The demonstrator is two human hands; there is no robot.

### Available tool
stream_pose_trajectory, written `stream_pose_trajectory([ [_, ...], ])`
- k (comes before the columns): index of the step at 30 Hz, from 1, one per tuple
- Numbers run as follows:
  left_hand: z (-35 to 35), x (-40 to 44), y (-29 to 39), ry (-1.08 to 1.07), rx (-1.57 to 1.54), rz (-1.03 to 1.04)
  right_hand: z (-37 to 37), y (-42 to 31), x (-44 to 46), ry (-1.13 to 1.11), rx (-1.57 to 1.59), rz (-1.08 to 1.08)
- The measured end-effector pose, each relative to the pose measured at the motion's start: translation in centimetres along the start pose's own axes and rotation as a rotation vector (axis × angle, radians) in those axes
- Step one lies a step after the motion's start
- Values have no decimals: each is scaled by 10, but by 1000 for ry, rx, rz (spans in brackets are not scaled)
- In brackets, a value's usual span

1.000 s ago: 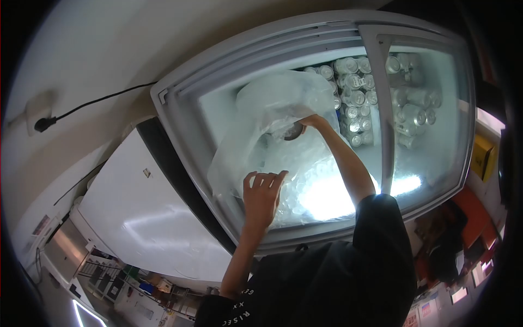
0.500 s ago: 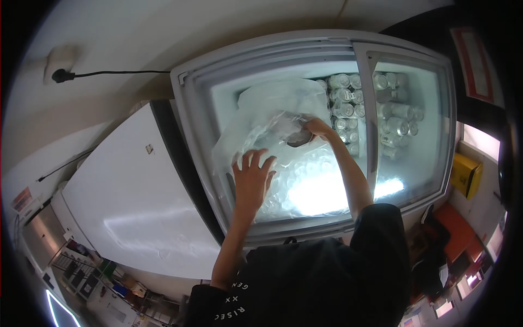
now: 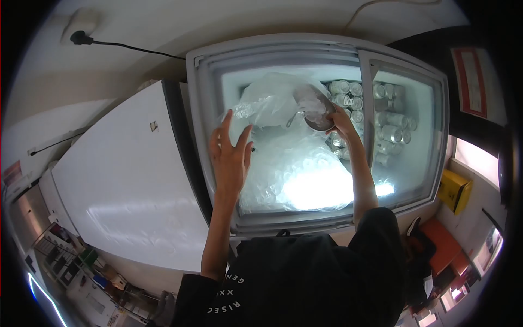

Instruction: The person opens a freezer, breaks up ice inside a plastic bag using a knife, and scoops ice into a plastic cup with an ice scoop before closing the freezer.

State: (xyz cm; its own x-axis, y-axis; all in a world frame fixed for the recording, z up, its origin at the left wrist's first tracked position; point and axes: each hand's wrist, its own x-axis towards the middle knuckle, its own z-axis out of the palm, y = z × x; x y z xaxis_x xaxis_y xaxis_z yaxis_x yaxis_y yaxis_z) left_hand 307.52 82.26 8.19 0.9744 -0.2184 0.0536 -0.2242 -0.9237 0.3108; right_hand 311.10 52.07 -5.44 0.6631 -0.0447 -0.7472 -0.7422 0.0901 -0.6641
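My right hand point(image 3: 341, 123) grips the rim of a metal cup point(image 3: 317, 119), which is tilted and has ice or clear plastic at its mouth; which of the two is unclear. Below and left of the cup lies a large clear plastic bag point(image 3: 267, 180) of ice inside the open side of a chest freezer point(image 3: 207, 131). My left hand point(image 3: 231, 155) is raised over the bag's left edge with its fingers spread, holding nothing.
Silver cans point(image 3: 342, 101) stand in the freezer behind my right hand, and more point(image 3: 393, 133) lie under the closed glass lid. A white chest point(image 3: 131, 191) is at the left. A yellow box point(image 3: 454, 192) and a red table point(image 3: 444, 242) are at the right.
My right hand has lifted the cup out of the bag's opening, so more of it shows. My left hand has moved up and left, off the bag, with its fingers wider apart.
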Motion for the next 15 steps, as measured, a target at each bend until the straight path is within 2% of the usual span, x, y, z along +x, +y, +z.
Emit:
stream_pose_trajectory([
  [5,-7,7,-1,119,83,-91,5,4,-8,-48,-47,17],
  [7,-7,12,-4,102,-13,-82,10,11,-11,-81,-42,49],
  [11,-7,14,-4,18,-307,-108,27,14,-30,-146,-16,-28],
  [15,-16,-6,1,133,-305,-63,35,20,-46,-204,-33,4],
])
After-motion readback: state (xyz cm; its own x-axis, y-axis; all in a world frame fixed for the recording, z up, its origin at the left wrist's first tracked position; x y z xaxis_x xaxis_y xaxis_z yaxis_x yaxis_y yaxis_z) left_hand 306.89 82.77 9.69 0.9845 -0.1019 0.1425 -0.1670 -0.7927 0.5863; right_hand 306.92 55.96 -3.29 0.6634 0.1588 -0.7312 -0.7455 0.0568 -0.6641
